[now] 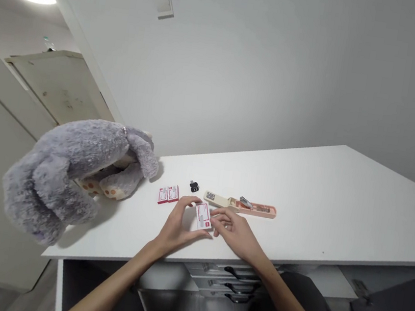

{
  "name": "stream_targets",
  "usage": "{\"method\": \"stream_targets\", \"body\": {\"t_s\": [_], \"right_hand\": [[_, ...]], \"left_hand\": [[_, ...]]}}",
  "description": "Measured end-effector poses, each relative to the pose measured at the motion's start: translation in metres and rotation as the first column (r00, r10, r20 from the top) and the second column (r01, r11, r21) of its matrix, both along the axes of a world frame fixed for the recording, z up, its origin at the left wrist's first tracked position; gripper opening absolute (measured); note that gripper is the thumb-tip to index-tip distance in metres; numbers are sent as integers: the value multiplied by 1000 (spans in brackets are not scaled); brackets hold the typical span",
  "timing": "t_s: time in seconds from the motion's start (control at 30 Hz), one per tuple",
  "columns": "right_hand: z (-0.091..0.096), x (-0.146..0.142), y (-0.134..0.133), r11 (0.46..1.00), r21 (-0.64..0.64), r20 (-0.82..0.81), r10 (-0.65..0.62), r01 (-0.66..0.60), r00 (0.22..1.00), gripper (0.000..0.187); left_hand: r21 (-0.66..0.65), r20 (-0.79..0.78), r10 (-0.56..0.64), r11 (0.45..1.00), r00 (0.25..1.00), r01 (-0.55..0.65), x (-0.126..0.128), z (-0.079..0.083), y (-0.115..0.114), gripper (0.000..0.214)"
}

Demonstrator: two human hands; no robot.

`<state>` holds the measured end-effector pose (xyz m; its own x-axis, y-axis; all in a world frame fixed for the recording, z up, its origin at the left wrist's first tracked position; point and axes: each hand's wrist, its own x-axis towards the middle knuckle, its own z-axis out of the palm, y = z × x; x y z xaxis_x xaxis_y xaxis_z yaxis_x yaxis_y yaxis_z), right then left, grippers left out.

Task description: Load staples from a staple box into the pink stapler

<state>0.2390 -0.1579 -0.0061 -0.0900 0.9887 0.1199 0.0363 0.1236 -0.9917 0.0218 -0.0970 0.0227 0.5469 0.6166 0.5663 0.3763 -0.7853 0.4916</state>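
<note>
My left hand (178,226) grips a small white-and-red box (203,217) just above the table, thumb at its near end and fingers at its far end. Curled fingers of my right hand (233,228) meet the box's right edge. Two similar boxes (168,193) lie side by side to the left, a little farther away. Behind my hands, a small black object (194,186) with a metal-looking end rests on the table. Beyond my right hand lies a long cream-and-pink case (261,211), opened out, with a metal piece (246,201) sticking up from it.
A large grey plush toy (78,168) slumps over the left part of the white table (313,201). Drawers with black handles (239,286) are below the front edge. A pale wall (265,71) rises behind the table.
</note>
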Motion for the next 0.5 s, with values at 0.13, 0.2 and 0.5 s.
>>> {"method": "stream_targets", "body": {"t_s": [0.13,0.2,0.5], "right_hand": [[0,2,-1,1000,-4,6,-22,22,1000,32],[0,1,-1,999,-15,24,-32,33,999,31],[5,4,-5,1000,22,-26,18,-18,1000,35]], "left_hand": [[-106,32,-65,992,997,68,3,3,1,67],[-105,44,-56,993,997,60,4,3,0,62],[-223,25,-54,973,998,59,5,10,-3,53]]}}
